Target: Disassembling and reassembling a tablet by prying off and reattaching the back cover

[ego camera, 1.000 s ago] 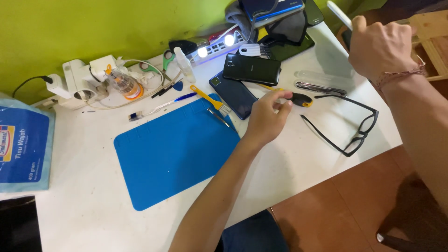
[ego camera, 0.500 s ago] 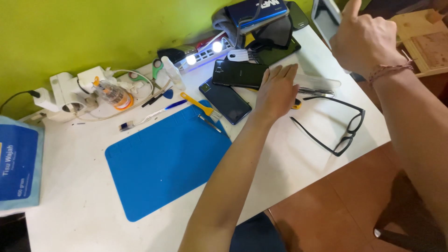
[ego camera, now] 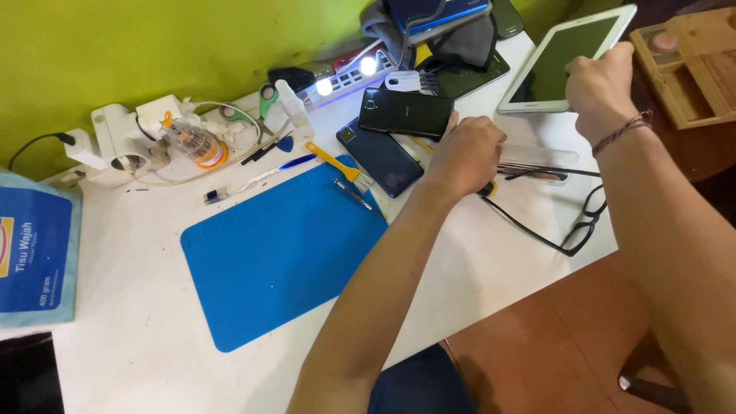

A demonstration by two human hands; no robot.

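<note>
Tablet (ego camera: 567,57) first — a white-framed one with a dark screen, held up at the far right end of the white counter (ego camera: 138,322), tilted, its lower right edge gripped in my right hand (ego camera: 602,88). That hand is closed around the edge, a thin cord bracelet on the wrist. My left hand (ego camera: 468,153) is curled into a loose fist and rests on the counter just right of two dark phones (ego camera: 395,134) lying side by side; I cannot tell whether it holds anything, though a small black and yellow piece shows just beneath it. Black-framed glasses (ego camera: 571,230) lie open near the counter's right edge, between my two forearms, with tweezers (ego camera: 533,172) just above them. A blue work mat (ego camera: 280,257) covers the middle of the counter, a yellow-handled brush (ego camera: 337,163) touching its upper corner. Further back sit a lit power strip (ego camera: 349,77) and a white holder (ego camera: 123,138) with cables — all against the green wall.
</note>
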